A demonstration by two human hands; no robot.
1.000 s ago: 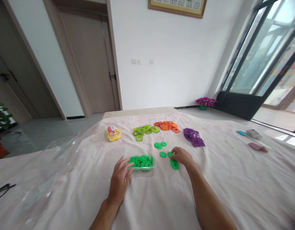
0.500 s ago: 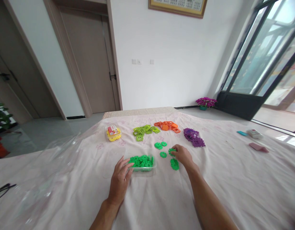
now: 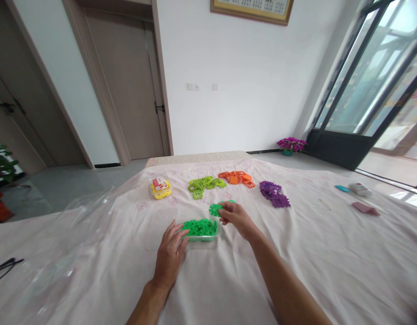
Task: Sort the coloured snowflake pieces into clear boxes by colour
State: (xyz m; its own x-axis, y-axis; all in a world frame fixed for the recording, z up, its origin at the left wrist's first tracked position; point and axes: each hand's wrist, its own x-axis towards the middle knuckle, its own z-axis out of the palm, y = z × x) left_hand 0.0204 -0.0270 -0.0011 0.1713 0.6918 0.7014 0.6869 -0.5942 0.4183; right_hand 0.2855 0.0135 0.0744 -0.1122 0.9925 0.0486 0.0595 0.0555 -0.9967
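My left hand (image 3: pixel 172 247) grips the left end of a clear plastic box (image 3: pixel 208 245), fingers spread over its rim. A pile of green snowflake-shaped plastic discs (image 3: pixel 200 227) fills the box. Just above the box's right back corner, my right hand (image 3: pixel 236 217) pinches a green disc (image 3: pixel 215 210) between thumb and fingers. Whether more discs are in that hand cannot be seen. Behind its knuckles a sliver of another green disc (image 3: pixel 231 201) shows; the hand covers the cloth below it.
Farther back lie piles of yellow-green discs (image 3: pixel 203 185), orange discs (image 3: pixel 235 178) and purple discs (image 3: pixel 274 194). A lidded box of yellow discs (image 3: pixel 160 188) stands at left. Crumpled clear plastic (image 3: pixel 59 257) spreads on the left. A pink cloth (image 3: pixel 365 208) lies at right.
My right hand has moved left from the loose green discs to the box, carrying a green disc. Several loose discs no longer show on the cloth. My left hand stays in place.
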